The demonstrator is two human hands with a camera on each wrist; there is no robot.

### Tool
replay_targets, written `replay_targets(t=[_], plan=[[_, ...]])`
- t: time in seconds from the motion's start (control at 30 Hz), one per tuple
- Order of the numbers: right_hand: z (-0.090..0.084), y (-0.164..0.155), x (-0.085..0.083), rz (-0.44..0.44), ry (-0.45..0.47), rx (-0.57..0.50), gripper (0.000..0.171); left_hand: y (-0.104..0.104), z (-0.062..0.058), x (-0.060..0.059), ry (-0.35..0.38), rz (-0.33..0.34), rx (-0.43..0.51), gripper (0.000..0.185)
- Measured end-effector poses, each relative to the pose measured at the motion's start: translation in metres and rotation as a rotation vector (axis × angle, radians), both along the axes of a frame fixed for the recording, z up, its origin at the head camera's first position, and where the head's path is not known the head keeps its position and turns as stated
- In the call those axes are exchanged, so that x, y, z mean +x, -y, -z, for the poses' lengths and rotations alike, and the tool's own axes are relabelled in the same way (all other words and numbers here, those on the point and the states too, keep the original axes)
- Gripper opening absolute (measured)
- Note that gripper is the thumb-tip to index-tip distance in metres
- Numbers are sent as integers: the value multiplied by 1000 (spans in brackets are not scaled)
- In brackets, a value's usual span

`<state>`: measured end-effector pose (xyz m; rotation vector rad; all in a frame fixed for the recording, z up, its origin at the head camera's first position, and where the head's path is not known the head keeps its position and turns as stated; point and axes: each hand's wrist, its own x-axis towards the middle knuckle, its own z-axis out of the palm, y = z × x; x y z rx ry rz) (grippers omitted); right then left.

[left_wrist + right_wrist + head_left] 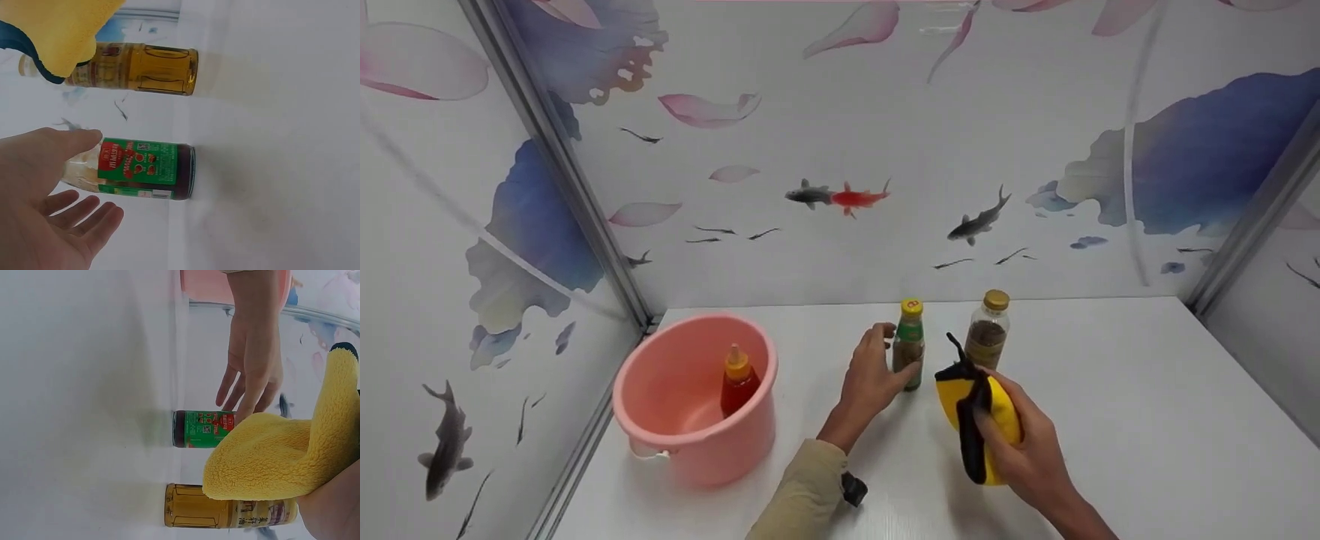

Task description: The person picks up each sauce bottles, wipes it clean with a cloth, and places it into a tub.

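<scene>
My left hand reaches around a sauce bottle with a yellow cap and green label, which stands upright on the table. In the left wrist view, thumb and fingers are spread on either side of the sauce bottle near its neck, not curled round it. My right hand grips a folded yellow cloth with black edging. Just behind the cloth stands an oil bottle with a gold cap, its lower part hidden by the cloth in the head view. The right wrist view shows fluffy pile on the cloth.
At the left of the white table stands a pink bucket. Inside it is a squeeze bottle of red sauce with an orange top. A patterned wall rises behind the table, with metal-framed panels at both sides.
</scene>
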<state>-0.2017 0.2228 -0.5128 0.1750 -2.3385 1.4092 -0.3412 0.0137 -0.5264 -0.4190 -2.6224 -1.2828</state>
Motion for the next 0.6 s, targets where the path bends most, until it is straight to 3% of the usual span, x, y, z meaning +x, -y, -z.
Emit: replay_targets(t=[0.3, 0.6], plan=[[2, -2, -1, -7, -10, -10, 54, -3, 13, -8, 38, 44, 24, 63], [2, -2, -3, -2, 6, -8, 53, -2, 14, -10, 74, 68, 70, 62]])
